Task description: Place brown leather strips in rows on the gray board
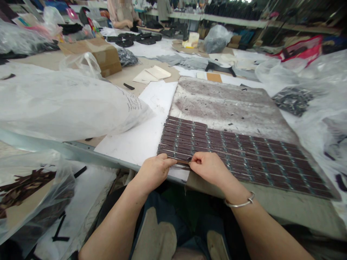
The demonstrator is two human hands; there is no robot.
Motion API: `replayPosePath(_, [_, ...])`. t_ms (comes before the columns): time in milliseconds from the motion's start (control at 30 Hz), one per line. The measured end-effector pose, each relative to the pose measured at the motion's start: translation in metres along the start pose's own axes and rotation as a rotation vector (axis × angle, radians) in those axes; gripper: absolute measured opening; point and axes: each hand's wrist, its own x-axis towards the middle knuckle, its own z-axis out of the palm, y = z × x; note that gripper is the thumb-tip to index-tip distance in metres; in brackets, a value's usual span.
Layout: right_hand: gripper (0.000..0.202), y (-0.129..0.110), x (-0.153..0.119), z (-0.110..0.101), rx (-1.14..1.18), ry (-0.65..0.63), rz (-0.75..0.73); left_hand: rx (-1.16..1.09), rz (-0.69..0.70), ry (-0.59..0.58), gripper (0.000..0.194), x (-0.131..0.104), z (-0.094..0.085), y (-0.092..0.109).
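A short brown strip (182,162) spans the gap between my two hands at the near edge of the board. My left hand (155,171) has its fingers pressed together on the strip's left end. With thumb and forefinger pinched, my right hand (207,167) grips the right end; its fingertips hide that end. Just beyond my hands, rows of dark brown strips (230,146) lie side by side, crossed by shiny greenish bands. They cover the near part of a stained, whitish board (211,104). A metal bangle (241,204) circles my right wrist.
A large white plastic bag (62,104) lies at left on the table. Below it, an open clear bag holds brown strips (24,186). A cardboard box (93,54) stands behind. Clear plastic bags (325,86) crowd the right side. Another person (123,16) works at the far end.
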Motion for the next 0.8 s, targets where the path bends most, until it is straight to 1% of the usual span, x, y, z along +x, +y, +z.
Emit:
replayPosePath(567, [0.015, -0.003, 0.000, 0.000, -0.088, -0.004, 0.021, -0.005, -0.006, 0.011, 0.036, 0.001, 0.002, 0.000])
replayPosePath(667, [0.016, -0.001, -0.002, -0.003, -0.096, 0.009, 0.020, -0.012, -0.005, 0.009, 0.036, 0.001, 0.002, 0.000])
replayPosePath(800, [0.015, 0.007, -0.005, -0.014, -0.086, 0.019, 0.008, -0.013, -0.011, 0.001, 0.036, 0.000, 0.000, 0.001])
